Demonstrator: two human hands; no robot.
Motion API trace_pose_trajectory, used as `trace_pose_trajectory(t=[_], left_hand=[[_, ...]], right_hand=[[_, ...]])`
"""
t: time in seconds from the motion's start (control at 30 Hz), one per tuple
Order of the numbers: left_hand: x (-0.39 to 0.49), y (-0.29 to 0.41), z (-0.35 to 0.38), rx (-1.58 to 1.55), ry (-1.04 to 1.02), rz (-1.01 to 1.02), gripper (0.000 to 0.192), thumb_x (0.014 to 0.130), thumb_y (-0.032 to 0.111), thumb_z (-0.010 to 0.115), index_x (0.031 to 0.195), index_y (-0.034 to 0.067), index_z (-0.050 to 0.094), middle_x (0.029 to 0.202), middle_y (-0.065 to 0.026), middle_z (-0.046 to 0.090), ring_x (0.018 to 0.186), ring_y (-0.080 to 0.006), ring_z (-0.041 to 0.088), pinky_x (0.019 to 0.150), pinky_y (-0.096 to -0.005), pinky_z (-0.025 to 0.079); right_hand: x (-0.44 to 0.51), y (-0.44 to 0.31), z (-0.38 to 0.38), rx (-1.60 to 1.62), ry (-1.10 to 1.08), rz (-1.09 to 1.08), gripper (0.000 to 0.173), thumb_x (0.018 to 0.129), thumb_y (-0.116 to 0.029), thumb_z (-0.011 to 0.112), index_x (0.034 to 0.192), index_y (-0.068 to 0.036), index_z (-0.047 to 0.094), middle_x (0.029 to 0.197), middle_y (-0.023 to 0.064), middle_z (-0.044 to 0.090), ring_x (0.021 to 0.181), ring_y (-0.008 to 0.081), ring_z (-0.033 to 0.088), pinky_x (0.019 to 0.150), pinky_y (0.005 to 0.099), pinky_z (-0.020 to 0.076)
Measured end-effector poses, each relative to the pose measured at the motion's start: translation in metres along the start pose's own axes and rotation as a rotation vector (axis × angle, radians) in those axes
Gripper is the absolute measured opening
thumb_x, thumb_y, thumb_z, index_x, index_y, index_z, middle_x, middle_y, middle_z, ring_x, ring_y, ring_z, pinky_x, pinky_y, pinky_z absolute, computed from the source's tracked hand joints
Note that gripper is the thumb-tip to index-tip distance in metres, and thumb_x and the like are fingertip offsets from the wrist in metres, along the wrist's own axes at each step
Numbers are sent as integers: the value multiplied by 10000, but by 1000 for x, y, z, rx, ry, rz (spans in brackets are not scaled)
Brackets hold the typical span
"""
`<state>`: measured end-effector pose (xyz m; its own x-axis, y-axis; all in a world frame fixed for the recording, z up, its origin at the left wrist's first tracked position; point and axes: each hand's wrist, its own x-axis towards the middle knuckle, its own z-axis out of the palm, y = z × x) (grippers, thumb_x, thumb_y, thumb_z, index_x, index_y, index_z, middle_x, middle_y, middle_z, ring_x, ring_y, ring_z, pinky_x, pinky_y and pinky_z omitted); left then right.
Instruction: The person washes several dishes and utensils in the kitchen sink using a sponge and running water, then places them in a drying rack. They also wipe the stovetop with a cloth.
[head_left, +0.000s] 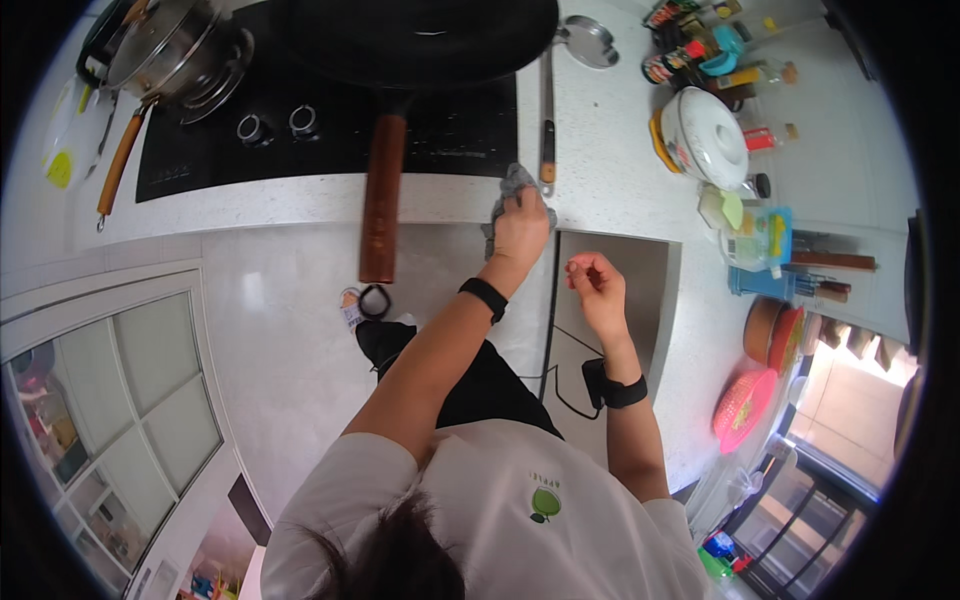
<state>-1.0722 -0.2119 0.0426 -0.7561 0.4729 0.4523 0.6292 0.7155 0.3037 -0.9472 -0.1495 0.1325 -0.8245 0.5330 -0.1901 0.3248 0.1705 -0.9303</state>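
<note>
My left hand (520, 231) presses a bunched grey cloth (517, 180) on the white countertop's front edge, by the right front corner of the black glass hob (457, 150). My right hand (600, 291) hangs in the air before the counter's inner corner, fingers loosely curled, nothing visible in it. Just right of the cloth lies a long-handled utensil (549, 142) with a black and wooden handle. Left of my left hand, the wooden handle (382, 199) of a large black wok (420, 45) juts over the counter edge.
A steel pot (161, 60) with a wooden handle sits on the hob's left. Along the right counter stand a white lidded pot (705, 139), sauce bottles (675, 61), a knife holder (761, 283) and a pink basket (744, 409). A glazed door (127, 390) is at left.
</note>
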Motion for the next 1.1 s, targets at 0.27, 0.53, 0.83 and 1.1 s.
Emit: trace_pose_trajectory(t=[0.27,0.53,0.83,1.1], left_hand=[[60,44,5,-654,52,-293,176,721,29,545,888,-2,589,854,-146,520,735,-320,575,648,-384,496],[23,-177,-108,-1515,112,-1073,267,845,8,510,1107,21,559,983,-67,604,848,-130,577,705,-259,479],[29,-533,-229,-670,571,-933,265,837,37,528,1094,-2,579,1025,-115,616,955,-185,567,843,-295,429],[56,-587,-170,608,188,-344,236,810,127,465,967,42,620,1046,-161,597,900,-363,543,799,-410,429]], right_hand=[[-28,17,-25,-304,-7,-22,45,825,-40,584,838,3,588,644,20,577,582,51,521,540,198,426],[5,-3,35,-248,-180,-6,50,856,-48,553,844,-5,574,713,5,574,624,69,534,583,203,446],[55,-26,143,-516,-338,-235,87,802,-78,607,878,-35,602,693,84,611,625,139,598,589,258,469],[73,-27,196,-437,-413,-67,37,843,-17,558,878,-22,547,732,34,568,671,89,559,598,205,446]])
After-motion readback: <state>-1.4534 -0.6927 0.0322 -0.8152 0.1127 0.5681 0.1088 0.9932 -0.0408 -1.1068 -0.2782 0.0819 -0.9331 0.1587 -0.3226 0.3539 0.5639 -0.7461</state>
